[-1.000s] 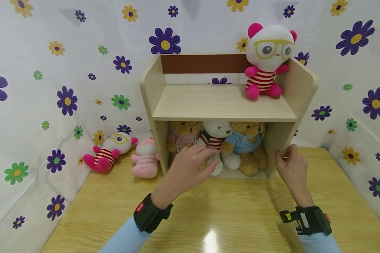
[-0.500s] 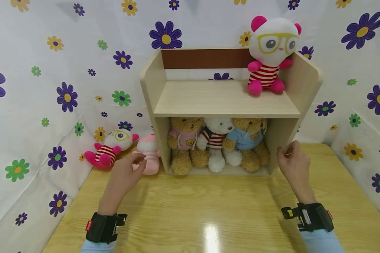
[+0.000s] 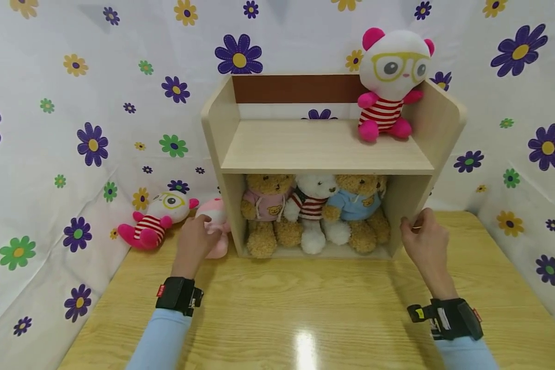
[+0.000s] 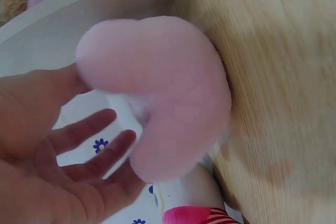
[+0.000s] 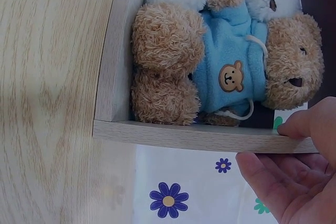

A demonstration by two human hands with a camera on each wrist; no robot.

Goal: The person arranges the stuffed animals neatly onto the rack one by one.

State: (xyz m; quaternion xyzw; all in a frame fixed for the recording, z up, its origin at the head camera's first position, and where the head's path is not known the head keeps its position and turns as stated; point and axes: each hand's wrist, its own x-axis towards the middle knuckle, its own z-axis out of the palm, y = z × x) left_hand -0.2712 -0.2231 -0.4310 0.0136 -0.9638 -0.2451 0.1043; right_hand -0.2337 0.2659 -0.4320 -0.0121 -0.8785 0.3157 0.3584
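On the left, my left hand (image 3: pixel 193 241) has its thumb and fingers on either side of a pink plush toy (image 3: pixel 216 226) that sits on the table beside the shelf. In the left wrist view, the rounded pink plush (image 4: pixel 178 72) fills the gap between thumb and fingers, whose tips are partly hidden behind it. My right hand (image 3: pixel 426 239) pinches the front edge of the wooden shelf's (image 3: pixel 328 171) right side panel. The right wrist view shows the thumb inside this panel (image 5: pixel 210 139) and the fingers outside.
Three teddy bears sit in the lower compartment: pink hoodie (image 3: pixel 267 205), striped sweater (image 3: pixel 312 205), blue hoodie (image 3: pixel 357 205). A pink-and-white panda plush (image 3: pixel 393 77) sits on the top board. Another panda plush (image 3: pixel 154 226) leans by the flowered backdrop (image 3: pixel 37 169).
My left hand has moved left from in front of the bears to the pink plush and taken hold of it. The right hand keeps its place on the side panel.
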